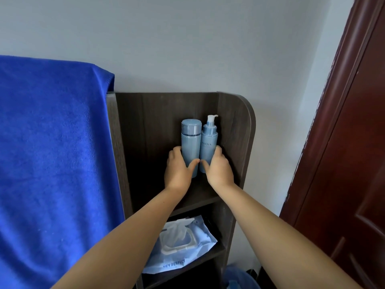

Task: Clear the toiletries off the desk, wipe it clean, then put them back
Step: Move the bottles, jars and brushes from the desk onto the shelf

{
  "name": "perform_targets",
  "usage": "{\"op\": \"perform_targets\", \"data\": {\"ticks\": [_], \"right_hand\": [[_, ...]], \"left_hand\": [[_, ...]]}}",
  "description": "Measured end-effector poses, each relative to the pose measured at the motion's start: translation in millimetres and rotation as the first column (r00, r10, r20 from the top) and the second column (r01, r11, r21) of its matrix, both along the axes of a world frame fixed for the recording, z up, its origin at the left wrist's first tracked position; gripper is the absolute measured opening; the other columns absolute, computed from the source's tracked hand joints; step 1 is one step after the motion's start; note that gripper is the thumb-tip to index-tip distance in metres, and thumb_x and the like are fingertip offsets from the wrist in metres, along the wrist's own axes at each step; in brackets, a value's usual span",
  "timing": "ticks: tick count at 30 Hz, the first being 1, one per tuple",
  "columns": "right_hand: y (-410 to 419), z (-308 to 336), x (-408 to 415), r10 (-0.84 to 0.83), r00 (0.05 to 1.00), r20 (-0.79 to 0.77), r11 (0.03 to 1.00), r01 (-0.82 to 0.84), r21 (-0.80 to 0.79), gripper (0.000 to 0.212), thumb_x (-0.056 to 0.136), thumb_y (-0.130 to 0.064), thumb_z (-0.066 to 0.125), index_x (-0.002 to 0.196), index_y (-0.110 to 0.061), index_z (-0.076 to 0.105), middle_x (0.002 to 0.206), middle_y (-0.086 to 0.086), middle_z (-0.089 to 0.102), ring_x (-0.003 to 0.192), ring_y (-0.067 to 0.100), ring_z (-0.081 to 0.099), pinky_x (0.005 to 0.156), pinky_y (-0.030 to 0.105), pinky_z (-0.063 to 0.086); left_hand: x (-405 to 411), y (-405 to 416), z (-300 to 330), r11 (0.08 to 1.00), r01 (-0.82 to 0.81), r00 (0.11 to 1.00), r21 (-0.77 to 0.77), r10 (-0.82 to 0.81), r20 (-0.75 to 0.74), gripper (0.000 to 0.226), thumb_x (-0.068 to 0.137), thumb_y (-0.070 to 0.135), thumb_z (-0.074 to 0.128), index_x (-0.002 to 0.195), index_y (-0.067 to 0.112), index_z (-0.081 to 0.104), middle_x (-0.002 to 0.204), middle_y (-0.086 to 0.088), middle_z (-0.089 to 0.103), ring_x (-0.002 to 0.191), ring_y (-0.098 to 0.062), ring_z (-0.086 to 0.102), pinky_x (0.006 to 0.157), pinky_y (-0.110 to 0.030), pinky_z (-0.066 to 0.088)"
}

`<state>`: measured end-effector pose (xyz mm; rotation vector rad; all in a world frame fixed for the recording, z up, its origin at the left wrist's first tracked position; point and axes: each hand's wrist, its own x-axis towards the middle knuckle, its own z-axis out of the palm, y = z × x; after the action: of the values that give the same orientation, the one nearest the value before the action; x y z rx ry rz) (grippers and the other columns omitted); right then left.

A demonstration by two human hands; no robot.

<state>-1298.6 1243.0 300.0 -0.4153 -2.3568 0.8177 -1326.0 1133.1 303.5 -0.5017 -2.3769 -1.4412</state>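
Toiletries, two pale blue bottles, are seen upright and touching side by side on the top shelf (200, 197) of a dark wooden unit, pushed towards its back right corner. The capped bottle (190, 140) is wrapped low on its body by the left hand (179, 170), thumb across the front and fingers curled behind. The pump bottle (209, 140) is gripped the same way by the right hand (218, 170). Each bottle rises straight up out of its hand, long axis vertical, so most of the body and the whole top stand above the knuckles. Neither hand is nearer than the other; each is already closed on its own bottle, with the two thumbs almost meeting between them.

Whether the bottles are being lifted away or set back cannot be told (the bases are hidden by the hands). A straight upward lift looks necessary before any sideways move, since the unit's side wall stands just beyond the right hand. A pack of wet wipes (179, 240) lies on the shelf below the wrists, and a blue towel (52, 153) hangs beyond the left forearm.
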Motion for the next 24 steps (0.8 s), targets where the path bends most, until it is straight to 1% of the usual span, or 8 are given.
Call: {"op": "perform_targets", "data": {"ticks": [7, 9, 12, 15, 18, 20, 22, 24], "right_hand": [[2.1, -4.2, 17.3, 0.053, 0.999, 0.006, 0.997, -0.053, -0.049, 0.068, 0.089, -0.024, 0.059, 0.143, -0.009, 0.020, 0.138, 0.018, 0.045, 0.123, 0.030, 0.049, 0.096, 0.039, 0.044], [1.2, -5.9, 30.4, 0.073, 0.997, -0.028, 0.996, -0.075, -0.041, 0.067, 0.089, -0.026, 0.059, 0.142, -0.010, 0.022, 0.138, 0.016, 0.044, 0.123, 0.028, 0.049, 0.096, 0.038, 0.043], [-6.8, -17.4, 58.1, 0.158, 0.970, -0.183, 0.987, -0.148, 0.065, 0.051, 0.089, -0.024, 0.058, 0.134, -0.012, 0.037, 0.124, 0.009, 0.053, 0.111, 0.022, 0.054, 0.090, 0.035, 0.048], [-26.4, -41.5, 89.5, 0.307, 0.908, -0.286, 0.950, -0.277, 0.142, 0.035, 0.089, -0.016, 0.057, 0.122, -0.012, 0.049, 0.103, 0.000, 0.055, 0.095, 0.017, 0.056, 0.079, 0.026, 0.047], [-52.0, -76.6, 112.8, 0.425, 0.878, -0.220, 0.904, -0.399, 0.151, 0.029, 0.088, -0.013, 0.056, 0.117, -0.013, 0.053, 0.098, -0.005, 0.053, 0.089, 0.012, 0.056, 0.077, 0.013, 0.042], [-71.7, -105.6, 121.9, 0.481, 0.868, -0.123, 0.875, -0.465, 0.137, 0.026, 0.089, -0.016, 0.055, 0.114, -0.012, 0.054, 0.099, -0.001, 0.057, 0.091, 0.012, 0.056, 0.079, 0.016, 0.045], [-94.2, -134.8, 128.9, 0.528, 0.848, -0.042, 0.846, -0.520, 0.118, 0.027, 0.088, -0.027, 0.049, 0.109, -0.011, 0.055, 0.098, 0.002, 0.060, 0.089, 0.013, 0.056, 0.077, 0.019, 0.047], [-118.7, -162.4, 133.3, 0.568, 0.823, 0.028, 0.818, -0.567, 0.093, 0.029, 0.087, -0.034, 0.044, 0.107, -0.015, 0.054, 0.096, 0.001, 0.058, 0.087, 0.012, 0.055, 0.072, 0.026, 0.050]], "left_hand": [[7.9, -9.4, -4.5, 1.000, -0.007, 0.999, -0.019, 0.007, 0.043, 0.069, 0.082, 0.035, 0.065, 0.135, 0.014, 0.028, 0.136, -0.010, 0.038, 0.122, -0.024, 0.042, 0.096, -0.044, 0.044], [19.9, -20.2, -4.9, 1.000, -0.012, 1.000, -0.008, 0.012, -0.004, 0.066, 0.082, 0.034, 0.065, 0.134, 0.013, 0.030, 0.132, -0.010, 0.039, 0.119, -0.022, 0.044, 0.096, -0.039, 0.044], [53.6, -43.9, -7.1, 0.997, 0.050, 0.989, 0.051, -0.043, -0.142, 0.054, 0.081, 0.027, 0.067, 0.126, 0.012, 0.041, 0.115, -0.005, 0.049, 0.102, -0.015, 0.052, 0.082, -0.027, 0.047], [98.0, -76.1, -22.8, 0.979, 0.195, 0.971, 0.065, -0.183, -0.153, 0.040, 0.082, 0.021, 0.066, 0.117, 0.015, 0.048, 0.101, -0.001, 0.053, 0.089, -0.009, 0.054, 0.073, -0.020, 0.048], [133.2, -115.8, -54.1, 0.967, 0.249, 0.964, 0.051, -0.243, -0.104, 0.032, 0.083, 0.014, 0.065, 0.110, 0.020, 0.050, 0.094, 0.002, 0.055, 0.085, -0.008, 0.055, 0.070, -0.018, 0.048], [145.5, -145.8, -81.7, 0.978, 0.205, 0.978, 0.041, -0.203, -0.048, 0.029, 0.084, 0.012, 0.064, 0.107, 0.024, 0.050, 0.092, 0.005, 0.056, 0.081, -0.006, 0.054, 0.068, -0.013, 0.045], [150.7, -179.7, -112.4, 0.992, 0.118, 0.991, 0.034, -0.119, 0.053, 0.026, 0.084, 0.013, 0.063, 0.105, 0.024, 0.052, 0.090, 0.007, 0.057, 0.077, -0.006, 0.055, 0.066, -0.012, 0.043], [149.7, -217.5, -144.1, 0.999, 0.033, 0.988, 0.002, -0.033, 0.148, 0.024, 0.084, 0.015, 0.063, 0.105, 0.022, 0.053, 0.088, 0.005, 0.059, 0.076, -0.011, 0.057, 0.070, -0.020, 0.046]]}}
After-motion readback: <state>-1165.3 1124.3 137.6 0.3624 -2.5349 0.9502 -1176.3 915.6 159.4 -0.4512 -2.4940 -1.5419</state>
